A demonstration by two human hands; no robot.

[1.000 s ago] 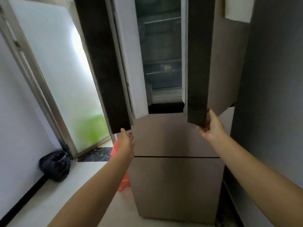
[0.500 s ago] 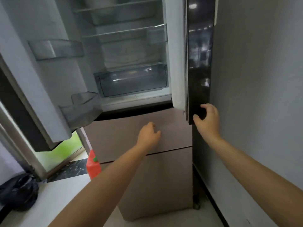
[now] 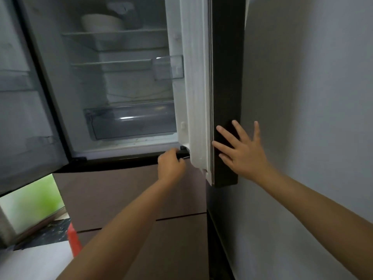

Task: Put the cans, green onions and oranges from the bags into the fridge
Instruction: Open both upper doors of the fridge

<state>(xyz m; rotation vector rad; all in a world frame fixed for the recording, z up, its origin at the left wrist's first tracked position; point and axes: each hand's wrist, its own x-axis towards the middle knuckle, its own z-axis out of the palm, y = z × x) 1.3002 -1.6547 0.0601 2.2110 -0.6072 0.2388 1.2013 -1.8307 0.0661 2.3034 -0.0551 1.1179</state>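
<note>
The fridge (image 3: 129,190) stands with both upper doors swung wide. Its shelves (image 3: 113,63) hold nothing that I can see except a white bowl (image 3: 103,23) on the top one. A clear crisper drawer (image 3: 131,120) sits at the bottom of the compartment. My left hand (image 3: 171,166) is curled over the dark top lip of the brown drawer front below. My right hand (image 3: 242,152) lies flat, fingers spread, against the dark outer face of the right door (image 3: 226,87). No cans, green onions, oranges or bags are in view.
The left door (image 3: 24,110) hangs out to the left with its bins blurred. A grey wall (image 3: 312,118) stands close behind the right door. A red object (image 3: 73,241) sits on the floor by the fridge's left corner, beside a glass door (image 3: 30,207).
Both doors have gone from nearly closed to wide. My left hand left the left door and reached the drawer's top lip. My right hand flattened against the right door.
</note>
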